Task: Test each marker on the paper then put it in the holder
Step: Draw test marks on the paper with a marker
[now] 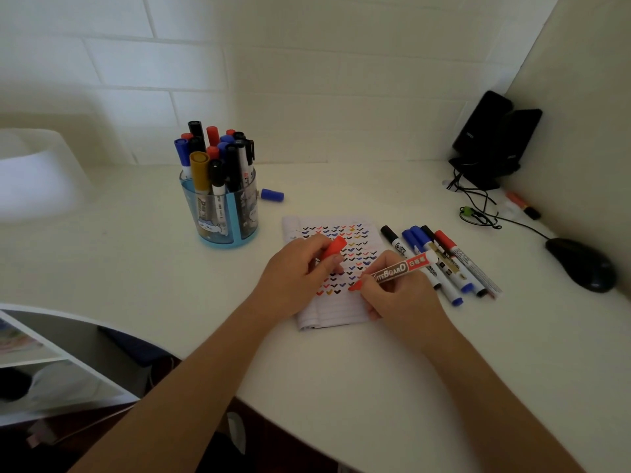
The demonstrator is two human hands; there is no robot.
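My right hand (396,295) grips an uncapped red whiteboard marker (399,269), its tip touching the lined paper (334,312) beside rows of red, blue, black and gold tick marks. My left hand (300,274) rests on the paper and holds the marker's red cap (334,248) between thumb and fingers. Several capped markers (440,259) lie side by side just right of the paper. At the back left a blue translucent holder (225,213) stands upright, filled with several markers.
A loose blue cap (272,194) lies right of the holder. A black mouse (582,264) and its cable sit at the far right, black speakers (495,138) in the back corner, an orange highlighter (522,205) near the wall. The white desk's curved front edge (218,363) runs below my arms.
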